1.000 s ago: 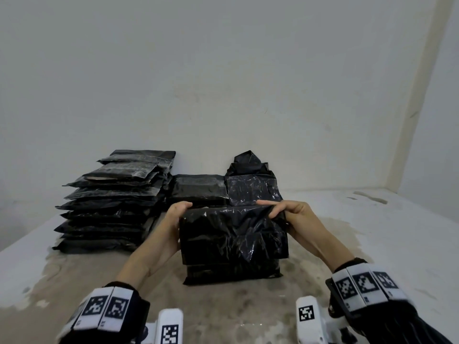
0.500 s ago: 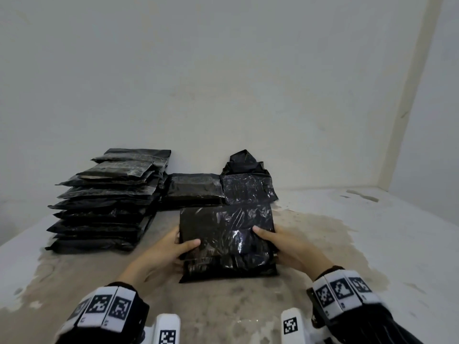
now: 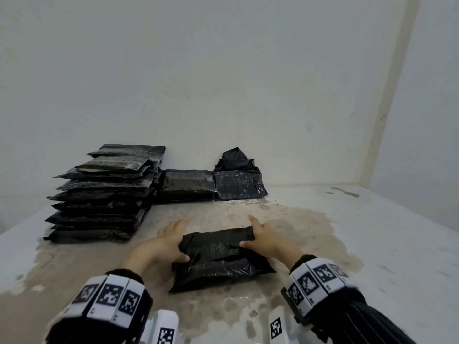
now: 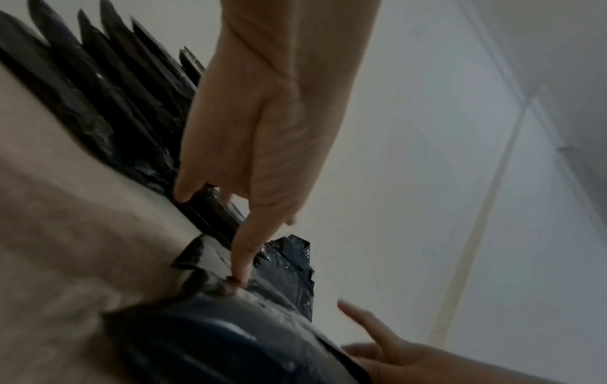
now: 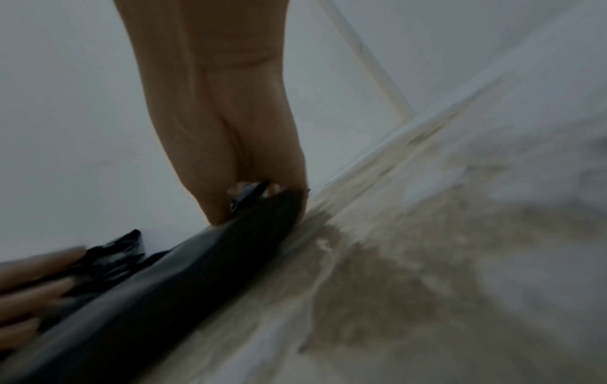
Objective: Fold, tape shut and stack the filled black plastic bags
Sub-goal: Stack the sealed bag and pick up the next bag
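Fold step: left hand [image 3: 166, 244] and right hand [image 3: 264, 238] both grip the folded bag [image 3: 218, 256] flat on the tabletop [image 3: 372, 232]; next it likely needs tape, none visible.

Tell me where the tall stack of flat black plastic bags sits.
In the head view, the tall stack of flat black plastic bags stands far left on the table, against the wall, beside a lower pile.
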